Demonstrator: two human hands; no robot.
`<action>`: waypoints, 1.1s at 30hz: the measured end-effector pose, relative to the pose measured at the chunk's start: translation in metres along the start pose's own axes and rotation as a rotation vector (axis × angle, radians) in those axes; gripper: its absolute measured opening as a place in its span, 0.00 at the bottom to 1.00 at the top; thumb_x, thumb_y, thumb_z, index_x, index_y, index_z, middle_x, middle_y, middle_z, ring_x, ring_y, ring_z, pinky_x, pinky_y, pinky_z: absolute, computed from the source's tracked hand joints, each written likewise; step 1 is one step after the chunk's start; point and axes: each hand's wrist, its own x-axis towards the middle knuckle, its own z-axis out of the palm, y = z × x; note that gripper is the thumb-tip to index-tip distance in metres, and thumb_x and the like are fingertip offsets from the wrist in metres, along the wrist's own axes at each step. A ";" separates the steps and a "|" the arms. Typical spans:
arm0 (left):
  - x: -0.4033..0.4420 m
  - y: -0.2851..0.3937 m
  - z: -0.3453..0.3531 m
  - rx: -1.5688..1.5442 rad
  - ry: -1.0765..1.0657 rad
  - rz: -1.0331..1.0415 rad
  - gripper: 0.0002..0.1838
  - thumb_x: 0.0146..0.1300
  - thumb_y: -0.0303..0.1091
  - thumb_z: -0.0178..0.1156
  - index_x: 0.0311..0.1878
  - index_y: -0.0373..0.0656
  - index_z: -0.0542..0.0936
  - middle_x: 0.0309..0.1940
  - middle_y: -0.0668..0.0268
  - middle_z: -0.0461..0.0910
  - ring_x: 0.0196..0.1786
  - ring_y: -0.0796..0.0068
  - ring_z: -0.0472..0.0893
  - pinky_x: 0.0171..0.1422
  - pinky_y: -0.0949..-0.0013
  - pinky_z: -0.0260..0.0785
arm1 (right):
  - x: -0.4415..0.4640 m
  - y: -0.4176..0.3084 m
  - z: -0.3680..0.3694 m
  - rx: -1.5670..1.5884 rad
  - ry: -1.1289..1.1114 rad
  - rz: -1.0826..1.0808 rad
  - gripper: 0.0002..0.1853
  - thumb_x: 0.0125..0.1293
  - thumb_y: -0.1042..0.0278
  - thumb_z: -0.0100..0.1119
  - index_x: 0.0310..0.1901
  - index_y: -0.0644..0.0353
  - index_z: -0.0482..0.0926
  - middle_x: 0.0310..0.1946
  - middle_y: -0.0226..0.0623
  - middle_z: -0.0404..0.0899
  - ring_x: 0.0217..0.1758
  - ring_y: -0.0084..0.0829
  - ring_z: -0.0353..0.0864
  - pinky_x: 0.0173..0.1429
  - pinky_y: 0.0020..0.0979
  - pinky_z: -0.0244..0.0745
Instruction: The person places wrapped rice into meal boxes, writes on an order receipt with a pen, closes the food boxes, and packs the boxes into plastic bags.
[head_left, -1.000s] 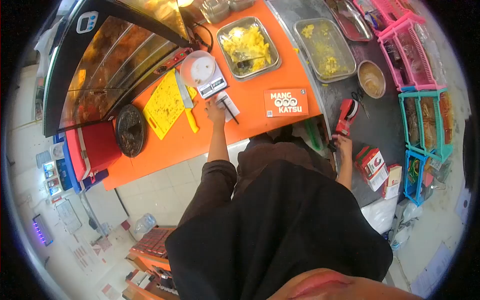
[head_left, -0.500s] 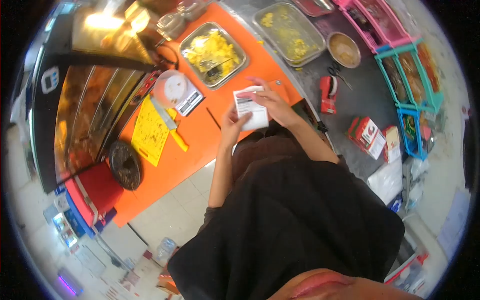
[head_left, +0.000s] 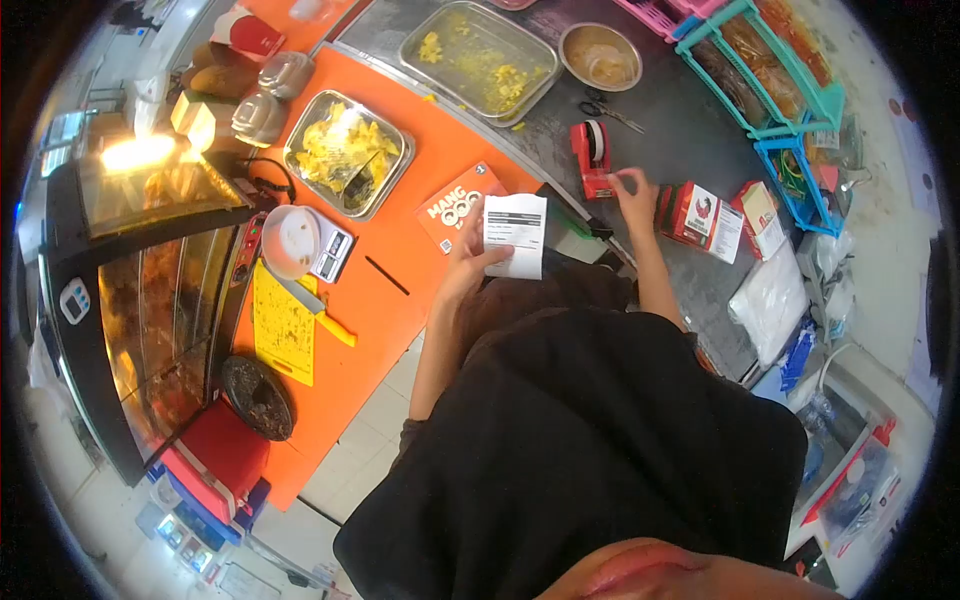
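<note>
My left hand pinches a white printed receipt by its left edge, above the front of the orange table. Partly behind that hand lies an orange box with white lettering. My right hand is at the near end of a red tape dispenser on the dark counter, its fingers bent together; whether they hold a bit of tape is too small to make out. A thin black stick lies on the orange table to the left of the receipt.
A tray of yellow food, a scale with a tub, and a yellow-handled knife on a cutting board are at left. Scissors, a bowl and red boxes surround the dispenser.
The receipt has been lifted off the table and is now in my left hand alone. My right hand has left it and reached the tape dispenser. The view has swung to the right.
</note>
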 end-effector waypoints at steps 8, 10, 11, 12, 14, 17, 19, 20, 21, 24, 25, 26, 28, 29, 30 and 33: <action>0.006 -0.024 -0.037 0.185 -0.136 -0.147 0.20 0.57 0.15 0.55 0.55 0.33 0.78 0.51 0.55 0.79 0.53 0.67 0.79 0.58 0.67 0.72 | 0.017 0.023 0.007 0.647 -0.726 0.395 0.14 0.66 0.58 0.61 0.45 0.57 0.82 0.33 0.22 0.75 0.36 0.15 0.73 0.37 0.22 0.68; 0.007 -0.020 -0.029 0.151 -0.052 -0.144 0.21 0.58 0.15 0.54 0.56 0.33 0.78 0.52 0.55 0.79 0.54 0.67 0.79 0.59 0.67 0.71 | 0.007 0.024 0.005 0.707 -0.728 0.358 0.12 0.67 0.61 0.60 0.45 0.60 0.82 0.37 0.25 0.74 0.37 0.18 0.74 0.39 0.24 0.71; 0.007 -0.018 -0.024 0.104 0.035 -0.142 0.21 0.58 0.15 0.54 0.56 0.33 0.77 0.53 0.55 0.78 0.54 0.68 0.79 0.60 0.66 0.71 | -0.014 0.033 0.006 0.869 -0.617 0.276 0.11 0.68 0.64 0.58 0.44 0.63 0.82 0.43 0.29 0.72 0.40 0.22 0.76 0.44 0.27 0.73; 0.009 -0.011 -0.019 0.082 0.080 -0.114 0.24 0.57 0.15 0.54 0.59 0.34 0.75 0.57 0.57 0.76 0.58 0.68 0.76 0.62 0.66 0.69 | -0.024 0.044 0.011 1.025 -0.507 0.195 0.11 0.69 0.67 0.56 0.43 0.66 0.81 0.49 0.33 0.69 0.42 0.26 0.78 0.49 0.30 0.75; 0.010 -0.001 -0.009 0.028 0.127 -0.077 0.26 0.56 0.14 0.55 0.61 0.37 0.74 0.61 0.59 0.73 0.60 0.69 0.74 0.65 0.67 0.66 | -0.021 0.074 0.020 0.803 -0.504 0.147 0.10 0.69 0.70 0.55 0.42 0.69 0.81 0.53 0.36 0.65 0.44 0.31 0.78 0.54 0.32 0.75; 0.011 -0.001 -0.012 0.038 0.113 -0.029 0.35 0.54 0.10 0.54 0.68 0.41 0.68 0.67 0.62 0.66 0.65 0.70 0.70 0.68 0.68 0.63 | -0.008 0.111 0.025 0.393 -0.467 0.099 0.12 0.69 0.71 0.51 0.40 0.73 0.81 0.49 0.37 0.68 0.46 0.35 0.78 0.54 0.30 0.74; 0.018 0.007 -0.012 0.101 0.140 0.029 0.37 0.53 0.09 0.54 0.69 0.42 0.66 0.66 0.63 0.67 0.66 0.70 0.69 0.67 0.69 0.64 | -0.004 0.067 0.001 0.095 -0.752 -0.058 0.16 0.71 0.66 0.48 0.40 0.70 0.82 0.38 0.34 0.75 0.42 0.29 0.77 0.46 0.26 0.71; 0.020 0.012 -0.014 0.120 0.131 0.035 0.39 0.53 0.09 0.54 0.70 0.43 0.64 0.66 0.64 0.68 0.66 0.71 0.69 0.66 0.70 0.64 | -0.007 0.051 -0.006 0.060 -0.889 -0.098 0.18 0.72 0.63 0.46 0.40 0.68 0.83 0.31 0.31 0.79 0.39 0.25 0.75 0.42 0.24 0.68; 0.023 0.014 -0.014 0.126 0.130 0.042 0.39 0.53 0.09 0.54 0.70 0.43 0.64 0.66 0.64 0.68 0.66 0.71 0.69 0.66 0.70 0.64 | -0.021 0.021 -0.012 0.064 -0.888 -0.106 0.18 0.72 0.63 0.46 0.40 0.68 0.83 0.31 0.31 0.79 0.39 0.25 0.75 0.42 0.24 0.68; 0.032 0.001 -0.009 0.187 0.101 0.134 0.38 0.54 0.11 0.55 0.70 0.42 0.64 0.66 0.63 0.67 0.64 0.74 0.69 0.64 0.72 0.64 | -0.071 -0.095 -0.007 0.632 -1.091 0.030 0.18 0.72 0.60 0.47 0.39 0.64 0.84 0.25 0.26 0.74 0.30 0.18 0.66 0.36 0.22 0.64; 0.032 -0.003 -0.007 0.179 0.094 0.125 0.38 0.54 0.11 0.55 0.70 0.42 0.64 0.66 0.63 0.67 0.64 0.74 0.69 0.64 0.72 0.64 | -0.080 -0.112 0.003 0.650 -1.093 -0.010 0.18 0.73 0.59 0.47 0.39 0.62 0.84 0.23 0.23 0.70 0.28 0.17 0.64 0.34 0.22 0.62; 0.032 -0.007 -0.006 0.129 0.035 0.068 0.37 0.55 0.11 0.55 0.70 0.42 0.64 0.66 0.63 0.67 0.63 0.75 0.70 0.62 0.73 0.65 | -0.083 -0.110 0.022 0.608 -1.035 0.084 0.19 0.73 0.58 0.46 0.38 0.63 0.83 0.22 0.23 0.70 0.26 0.17 0.63 0.32 0.20 0.61; 0.039 -0.011 -0.010 0.155 0.032 0.137 0.29 0.59 0.16 0.57 0.66 0.40 0.70 0.60 0.64 0.73 0.55 0.77 0.75 0.53 0.75 0.69 | -0.088 -0.095 0.048 0.568 -0.964 0.172 0.20 0.73 0.57 0.46 0.38 0.64 0.83 0.21 0.23 0.70 0.24 0.16 0.62 0.30 0.19 0.60; 0.046 -0.007 -0.021 0.158 0.018 0.138 0.29 0.59 0.16 0.57 0.66 0.40 0.70 0.60 0.64 0.73 0.55 0.77 0.75 0.53 0.75 0.69 | -0.090 -0.091 0.057 0.553 -0.974 0.201 0.20 0.73 0.57 0.46 0.37 0.64 0.83 0.19 0.22 0.66 0.24 0.15 0.62 0.29 0.19 0.59; 0.056 -0.003 -0.041 0.225 0.092 0.095 0.25 0.60 0.19 0.58 0.62 0.40 0.74 0.55 0.64 0.77 0.51 0.78 0.77 0.51 0.76 0.70 | -0.091 -0.089 0.067 0.540 -0.982 0.231 0.21 0.73 0.57 0.46 0.36 0.64 0.83 0.17 0.20 0.62 0.23 0.15 0.62 0.29 0.19 0.59; 0.102 -0.005 -0.114 0.364 0.164 0.072 0.17 0.61 0.27 0.62 0.54 0.39 0.80 0.44 0.65 0.83 0.44 0.79 0.80 0.48 0.76 0.71 | -0.103 -0.081 0.097 0.542 -0.928 0.294 0.22 0.74 0.56 0.45 0.35 0.64 0.83 0.16 0.20 0.62 0.21 0.15 0.61 0.27 0.20 0.59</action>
